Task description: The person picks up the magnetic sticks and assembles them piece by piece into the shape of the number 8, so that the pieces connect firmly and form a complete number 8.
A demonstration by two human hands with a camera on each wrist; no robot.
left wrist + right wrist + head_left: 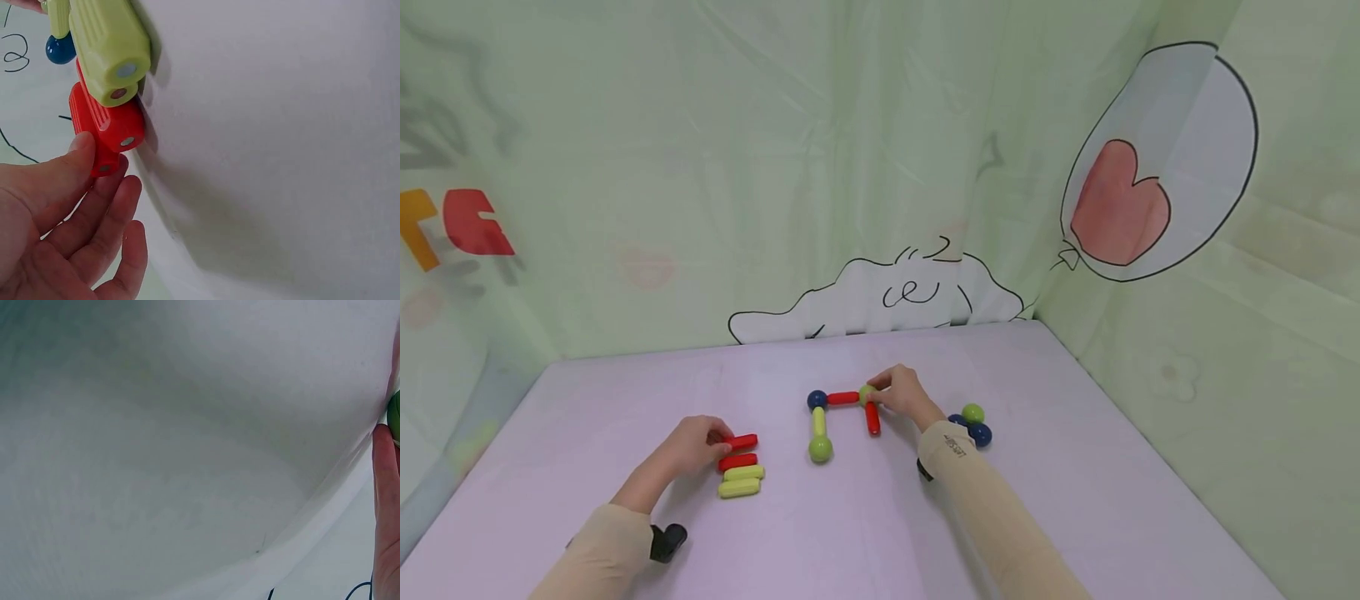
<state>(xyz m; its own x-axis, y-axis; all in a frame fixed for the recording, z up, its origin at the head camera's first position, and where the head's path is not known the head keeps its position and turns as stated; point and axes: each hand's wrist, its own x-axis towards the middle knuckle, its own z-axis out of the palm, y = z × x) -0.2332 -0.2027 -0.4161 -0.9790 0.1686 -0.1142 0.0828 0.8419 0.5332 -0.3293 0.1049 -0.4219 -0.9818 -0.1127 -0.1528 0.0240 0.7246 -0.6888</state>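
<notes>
My left hand [694,446] pinches the end of a red magnetic rod [743,442], the farthest in a row of rods. Beside it lie a second red rod [738,462] and two yellow-green rods [740,487]. In the left wrist view, metal discs show on the rod ends. With my right hand [907,395] I grip a green ball [866,392], partly covered by my fingers. It joins a red rod [843,398] and another red rod [872,419] pointing toward me. A blue ball [817,401], a yellow rod [818,422] and a green ball [821,449] continue the chain.
To the right of my right wrist, another green ball [973,413] and blue balls [980,434] sit together, partly behind the sleeve. A pale cloth covers the table [865,533]. Printed curtains [850,167] stand at the back and sides.
</notes>
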